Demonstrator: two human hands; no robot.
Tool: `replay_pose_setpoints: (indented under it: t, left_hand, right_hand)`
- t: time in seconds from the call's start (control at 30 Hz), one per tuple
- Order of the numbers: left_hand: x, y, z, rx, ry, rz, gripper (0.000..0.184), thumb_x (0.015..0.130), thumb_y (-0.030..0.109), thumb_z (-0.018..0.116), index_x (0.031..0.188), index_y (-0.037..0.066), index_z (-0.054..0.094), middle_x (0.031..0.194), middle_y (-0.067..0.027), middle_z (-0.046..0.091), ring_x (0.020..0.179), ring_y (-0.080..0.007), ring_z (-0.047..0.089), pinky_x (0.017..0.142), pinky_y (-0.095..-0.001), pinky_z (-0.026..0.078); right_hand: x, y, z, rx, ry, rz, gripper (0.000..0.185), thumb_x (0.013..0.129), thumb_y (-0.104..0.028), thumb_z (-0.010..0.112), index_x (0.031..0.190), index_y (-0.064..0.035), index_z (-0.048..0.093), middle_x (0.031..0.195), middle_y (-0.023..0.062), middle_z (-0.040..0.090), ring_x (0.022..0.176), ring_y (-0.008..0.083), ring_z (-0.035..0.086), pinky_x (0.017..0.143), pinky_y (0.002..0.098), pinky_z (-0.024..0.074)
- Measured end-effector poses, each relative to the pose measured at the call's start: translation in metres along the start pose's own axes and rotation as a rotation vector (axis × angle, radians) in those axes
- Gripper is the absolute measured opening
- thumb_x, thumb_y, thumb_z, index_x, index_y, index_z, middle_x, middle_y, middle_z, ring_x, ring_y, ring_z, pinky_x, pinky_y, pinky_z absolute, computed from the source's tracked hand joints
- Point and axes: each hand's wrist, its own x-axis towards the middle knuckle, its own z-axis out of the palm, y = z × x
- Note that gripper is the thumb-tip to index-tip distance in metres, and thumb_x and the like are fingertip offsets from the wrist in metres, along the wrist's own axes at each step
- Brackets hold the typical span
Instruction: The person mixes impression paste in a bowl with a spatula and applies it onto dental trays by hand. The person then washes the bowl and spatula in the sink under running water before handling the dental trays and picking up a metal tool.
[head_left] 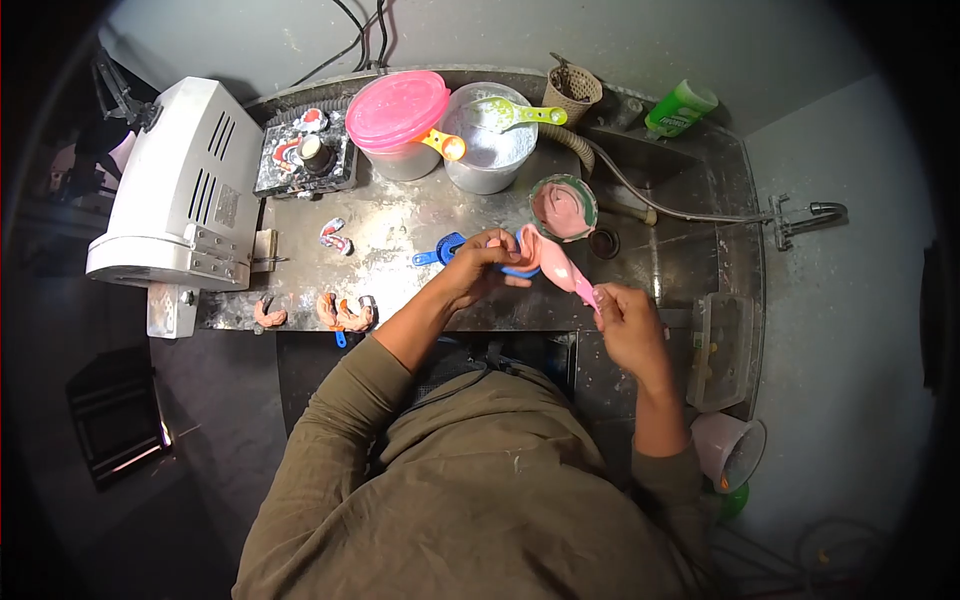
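My left hand (478, 268) grips a blue dental impression tray (522, 272) that is partly hidden by fingers and pink paste (529, 246). In my right hand (631, 326) is a pink mixing spatula (586, 292), its blade coated in the same paste and touching the paste at the tray. Just beyond them stands a green mixing bowl (588, 228) with more pink paste inside. A second blue impression tray (437, 253) lies on the metal counter (395, 262), behind my left wrist.
At the back are a pink-lidded tub (398, 100), an open tub of pale powder (490, 178) and a green scoop (535, 115). A white machine (175, 190) stands left. Several dental impressions (345, 312) lie near the front edge. Right are a tap (800, 220) and clear container (722, 350).
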Motion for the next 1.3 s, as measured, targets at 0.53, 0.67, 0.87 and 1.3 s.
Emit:
replay_pose_setpoints:
  t: [0.53,0.67,0.87,1.3]
  left_hand:
    - [-0.006,0.023,0.053,-0.005,-0.191,0.201,0.056,0.097,0.038,0.053,0.139,0.011,0.029,0.13,-0.0176,0.049,0.114,-0.0316,0.058,0.091,-0.0521,0.052]
    - [-0.006,0.025,0.058,-0.014,-0.205,0.225,0.066,0.095,0.044,0.055,0.143,0.008,0.029,0.135,-0.0166,0.047,0.121,-0.0295,0.054,0.097,-0.0496,0.048]
    - [-0.003,0.03,0.059,0.099,-0.246,0.428,0.076,0.088,0.032,0.071,0.144,0.004,0.03,0.137,-0.0134,0.045,0.127,-0.0258,0.047,0.107,-0.0433,0.038]
    - [-0.003,0.03,0.089,0.257,-0.057,0.703,0.087,0.069,0.012,0.088,0.135,0.005,0.03,0.134,-0.0116,0.039,0.123,-0.0221,0.046,0.104,-0.0375,0.042]
  right_hand:
    - [0.012,-0.068,-0.038,-0.349,0.115,-0.336,0.013,0.092,-0.005,0.053,0.084,0.0037,0.057,0.075,0.0262,0.059,0.071,0.0458,0.058,0.06,0.0474,0.0441]
    - [0.008,-0.073,-0.034,-0.368,0.189,-0.386,0.011,0.092,-0.004,0.054,0.084,0.0042,0.055,0.076,0.027,0.058,0.073,0.0465,0.058,0.06,0.049,0.043]
    - [-0.001,-0.081,-0.035,-0.24,0.176,-0.31,0.009,0.092,-0.003,0.054,0.09,0.0046,0.059,0.075,0.0262,0.059,0.072,0.0448,0.06,0.059,0.0451,0.0446]
    - [-0.007,-0.08,-0.033,-0.207,0.342,-0.305,0.013,0.095,-0.007,0.054,0.096,0.0034,0.061,0.073,0.0255,0.059,0.068,0.0443,0.059,0.056,0.0432,0.0441]
